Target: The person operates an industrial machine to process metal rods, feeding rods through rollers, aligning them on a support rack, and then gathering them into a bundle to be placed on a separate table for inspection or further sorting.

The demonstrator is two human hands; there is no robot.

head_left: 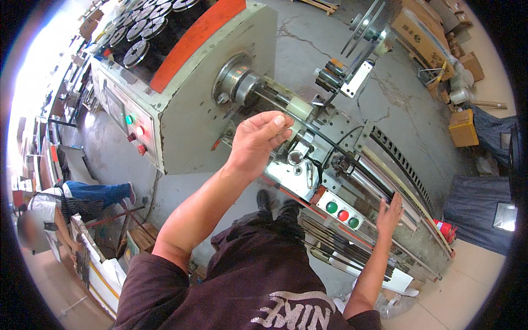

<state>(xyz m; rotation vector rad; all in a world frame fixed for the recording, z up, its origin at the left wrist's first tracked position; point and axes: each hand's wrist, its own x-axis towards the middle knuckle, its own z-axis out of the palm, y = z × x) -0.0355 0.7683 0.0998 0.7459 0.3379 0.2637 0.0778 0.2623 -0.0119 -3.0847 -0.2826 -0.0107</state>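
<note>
My left hand (257,142) is raised in front of the winding machine's chuck (235,80), with the thumb pressed to curled fingers. What the pinch holds, if anything, is too small to make out. A long dark rod (335,144) runs from the chuck past my fingertips and down to the right. My right hand (389,215) lies by the rod's lower end, fingers stretched out and apart; whether it touches the rod is hard to tell. Between the hands sit a pale plastic block (300,108) and a metal carriage with a round fitting (295,158).
A button box (341,212) with green and red buttons is at the machine's front edge. The grey headstock (220,118) carries a control panel (129,118). Black spools (136,53) crowd its far side. Another person (60,212) works at the left. A fire extinguisher (446,231) stands right.
</note>
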